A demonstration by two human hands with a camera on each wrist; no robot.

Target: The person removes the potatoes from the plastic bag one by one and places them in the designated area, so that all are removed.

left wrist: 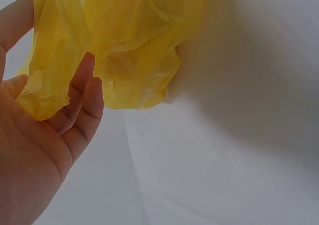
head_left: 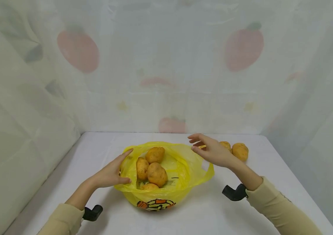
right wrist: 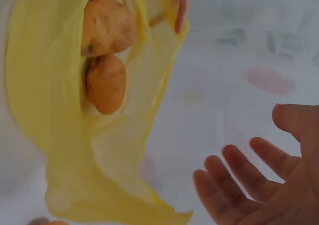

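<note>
**Yellow bag open mid-table, both hands at its rim**

Yellow plastic bag (head_left: 181, 169) sits on the white table (head_left: 272, 169), roughly centre, mouth open and facing up. Four potatoes inside it (head_left: 156, 174), piled toward the left half (orange print on the near face of the bag, can't read it).

Left hand (head_left: 112, 173) is at the bag's left rim: fingers straight, palm turned in toward the plastic. Left wrist view shows the fingertips (left wrist: 84, 75) touching the crumpled film, nothing pinched.

Right hand (head_left: 211, 150) hovers at the far right rim, fingers spread and relaxed, holding nothing. Right wrist view confirms: open palm, clear gap between it and the bag's edge.

Two loose potatoes (head_left: 239, 151) lie on the table just behind the right hand, outside the bag, side by side.

Both forearms in beige sleeves (head_left: 280, 209), black wrist mounts visible under each. Pale curtain (head_left: 166, 65) with faded fruit print wraps the back and sides of the table.
</note>
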